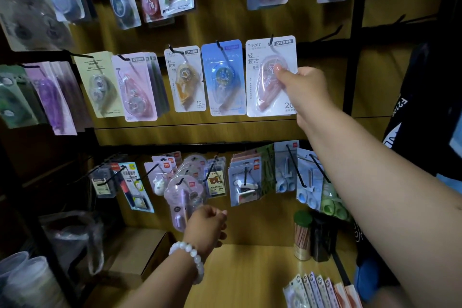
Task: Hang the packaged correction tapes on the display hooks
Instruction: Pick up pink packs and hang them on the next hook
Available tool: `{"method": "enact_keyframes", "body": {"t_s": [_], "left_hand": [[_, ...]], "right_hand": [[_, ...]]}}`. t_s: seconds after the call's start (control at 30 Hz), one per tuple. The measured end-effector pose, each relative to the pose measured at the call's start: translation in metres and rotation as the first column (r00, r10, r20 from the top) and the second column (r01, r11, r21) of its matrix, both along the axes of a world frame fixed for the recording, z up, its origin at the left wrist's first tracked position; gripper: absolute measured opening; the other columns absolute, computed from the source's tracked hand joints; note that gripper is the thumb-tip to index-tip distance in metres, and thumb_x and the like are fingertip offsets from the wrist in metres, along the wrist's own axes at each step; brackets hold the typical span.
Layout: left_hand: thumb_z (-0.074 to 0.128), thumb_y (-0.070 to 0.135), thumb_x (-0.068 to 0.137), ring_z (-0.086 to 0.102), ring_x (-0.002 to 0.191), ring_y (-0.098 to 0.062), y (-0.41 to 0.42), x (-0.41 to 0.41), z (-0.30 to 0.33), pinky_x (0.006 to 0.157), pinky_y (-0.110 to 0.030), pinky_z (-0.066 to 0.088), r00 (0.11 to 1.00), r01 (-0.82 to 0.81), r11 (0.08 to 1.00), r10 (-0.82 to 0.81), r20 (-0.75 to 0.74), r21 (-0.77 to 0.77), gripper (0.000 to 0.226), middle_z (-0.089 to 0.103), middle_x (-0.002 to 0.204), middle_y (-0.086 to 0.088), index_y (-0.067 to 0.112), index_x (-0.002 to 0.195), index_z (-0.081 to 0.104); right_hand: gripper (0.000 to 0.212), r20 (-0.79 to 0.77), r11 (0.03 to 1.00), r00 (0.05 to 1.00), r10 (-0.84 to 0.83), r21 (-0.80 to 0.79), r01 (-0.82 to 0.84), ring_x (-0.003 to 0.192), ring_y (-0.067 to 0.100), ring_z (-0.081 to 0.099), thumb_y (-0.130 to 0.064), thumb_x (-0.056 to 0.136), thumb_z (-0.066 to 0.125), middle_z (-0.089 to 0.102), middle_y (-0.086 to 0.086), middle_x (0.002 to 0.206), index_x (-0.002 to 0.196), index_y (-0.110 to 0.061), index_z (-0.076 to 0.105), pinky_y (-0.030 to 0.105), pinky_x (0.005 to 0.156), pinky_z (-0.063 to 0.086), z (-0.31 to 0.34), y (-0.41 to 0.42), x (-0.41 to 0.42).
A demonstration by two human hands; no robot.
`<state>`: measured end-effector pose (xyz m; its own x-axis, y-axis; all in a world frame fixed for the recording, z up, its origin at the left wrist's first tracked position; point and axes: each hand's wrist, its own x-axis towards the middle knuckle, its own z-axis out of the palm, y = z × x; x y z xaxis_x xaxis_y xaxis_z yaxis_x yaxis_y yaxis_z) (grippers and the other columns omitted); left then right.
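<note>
Right hand (303,87) pinching pink pack (271,76) at blister edge, hole on hook (271,40); light, stiff card, slick plastic; left hand (206,226) loosely curled, empty.

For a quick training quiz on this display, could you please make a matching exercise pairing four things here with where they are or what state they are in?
Things:
1. pink correction tape pack
2. blue correction tape pack
3. left hand
4. stack of packs

Places or states:
A. lying on the wooden shelf, bottom right
B. pinched by the right hand, on a middle-row hook
C. hanging untouched, just left of the pink pack
D. low, by the bottom row, holding nothing

Pairs: 1-B, 2-C, 3-D, 4-A
</note>
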<state>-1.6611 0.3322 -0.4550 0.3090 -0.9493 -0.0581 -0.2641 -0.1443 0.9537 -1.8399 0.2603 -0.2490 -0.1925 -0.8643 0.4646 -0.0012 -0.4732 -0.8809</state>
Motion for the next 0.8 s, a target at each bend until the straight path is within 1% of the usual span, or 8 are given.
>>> {"method": "enact_keyframes", "body": {"t_s": [0.17, 0.23, 0.3, 0.37, 0.4, 0.57, 0.63, 0.8], "left_hand": [[0.054, 0.019, 0.098, 0.059, 0.063, -0.02, -0.003, -0.001, -0.004, 0.056, -0.03, 0.049, 1.0, 0.005, 1.0, -0.005, 0.006, 0.005, 0.015, 0.059, 0.076, -0.007, 0.009, 0.087, 0.055], [0.055, 0.019, 0.097, 0.059, 0.062, -0.02, -0.005, -0.002, -0.006, 0.056, -0.03, 0.049, 1.0, 0.006, 1.0, -0.006, 0.008, 0.007, 0.015, 0.06, 0.076, -0.007, 0.008, 0.087, 0.055], [0.056, 0.02, 0.097, 0.059, 0.061, -0.02, -0.006, -0.002, -0.007, 0.055, -0.029, 0.049, 1.0, 0.007, 1.0, -0.007, 0.006, 0.012, 0.015, 0.06, 0.076, -0.007, 0.008, 0.087, 0.055], [0.056, 0.02, 0.097, 0.059, 0.061, -0.019, -0.008, -0.003, -0.009, 0.055, -0.029, 0.049, 1.0, 0.012, 1.0, -0.012, 0.011, 0.011, 0.016, 0.061, 0.076, -0.007, 0.008, 0.087, 0.055], [0.056, 0.02, 0.097, 0.058, 0.06, -0.019, -0.008, -0.004, -0.01, 0.055, -0.029, 0.049, 1.0, 0.016, 1.0, -0.016, 0.014, 0.008, 0.016, 0.061, 0.076, -0.007, 0.009, 0.086, 0.055], [0.055, 0.02, 0.098, 0.057, 0.06, -0.018, -0.008, -0.011, -0.018, 0.056, -0.029, 0.048, 0.999, 0.04, 0.999, -0.04, 0.013, 0.014, 0.016, 0.06, 0.075, -0.006, 0.01, 0.085, 0.055], [0.055, 0.019, 0.097, 0.057, 0.061, -0.019, -0.009, -0.014, -0.023, 0.058, -0.03, 0.048, 0.998, 0.055, 0.998, -0.055, 0.018, 0.017, 0.016, 0.06, 0.074, -0.006, 0.01, 0.085, 0.055], [0.056, 0.021, 0.097, 0.058, 0.06, -0.02, -0.013, -0.022, -0.046, 0.057, -0.03, 0.047, 0.995, 0.091, 0.994, -0.094, 0.044, 0.061, 0.018, 0.06, 0.072, -0.006, 0.012, 0.081, 0.055]], "right_hand": [[0.038, -0.093, 0.99, 0.987, -0.134, 0.024, 0.136, 0.091, 0.032, 0.069, -0.042, 0.085, 0.066, 0.072, 0.013, 0.098, 0.093, -0.004, 0.066, 0.046, 0.082, 0.056, -0.003, -0.017, 0.0], [0.046, -0.103, 0.989, 0.985, -0.138, 0.03, 0.142, 0.084, 0.03, 0.069, -0.048, 0.083, 0.066, 0.071, 0.011, 0.092, 0.09, -0.003, 0.064, 0.046, 0.074, 0.057, -0.007, -0.023, 0.0], [0.046, -0.108, 0.989, 0.984, -0.142, 0.017, 0.144, 0.063, 0.022, 0.053, -0.051, 0.081, 0.065, 0.054, 0.005, 0.069, 0.069, -0.01, 0.049, 0.035, 0.057, 0.044, -0.014, -0.026, 0.0], [0.05, -0.144, 0.988, 0.977, -0.155, 0.002, 0.157, 0.061, 0.019, 0.031, -0.049, 0.083, 0.064, 0.028, 0.003, 0.063, 0.062, -0.02, 0.029, 0.032, 0.056, 0.029, -0.024, -0.024, -0.001], [0.052, -0.159, 0.987, 0.975, -0.157, -0.004, 0.158, 0.061, 0.02, 0.032, -0.048, 0.084, 0.064, 0.027, 0.004, 0.065, 0.062, -0.021, 0.025, 0.033, 0.057, 0.03, -0.03, -0.021, -0.001], [0.035, -0.219, 0.985, 0.961, -0.169, 0.005, 0.174, 0.067, 0.022, 0.064, -0.049, 0.087, 0.06, 0.066, 0.003, 0.071, 0.079, -0.016, 0.051, 0.041, 0.068, 0.052, -0.066, -0.001, -0.006], [0.033, -0.233, 0.978, 0.951, -0.201, -0.002, 0.206, 0.074, 0.024, 0.066, -0.053, 0.085, 0.059, 0.069, 0.002, 0.078, 0.082, -0.02, 0.054, 0.044, 0.076, 0.056, -0.088, 0.01, -0.006], [0.033, -0.365, 0.971, 0.908, -0.207, 0.039, 0.237, 0.073, 0.024, 0.062, -0.049, 0.09, 0.056, 0.067, 0.006, 0.077, 0.082, -0.017, 0.054, 0.039, 0.068, 0.05, -0.165, 0.038, -0.007]]}}
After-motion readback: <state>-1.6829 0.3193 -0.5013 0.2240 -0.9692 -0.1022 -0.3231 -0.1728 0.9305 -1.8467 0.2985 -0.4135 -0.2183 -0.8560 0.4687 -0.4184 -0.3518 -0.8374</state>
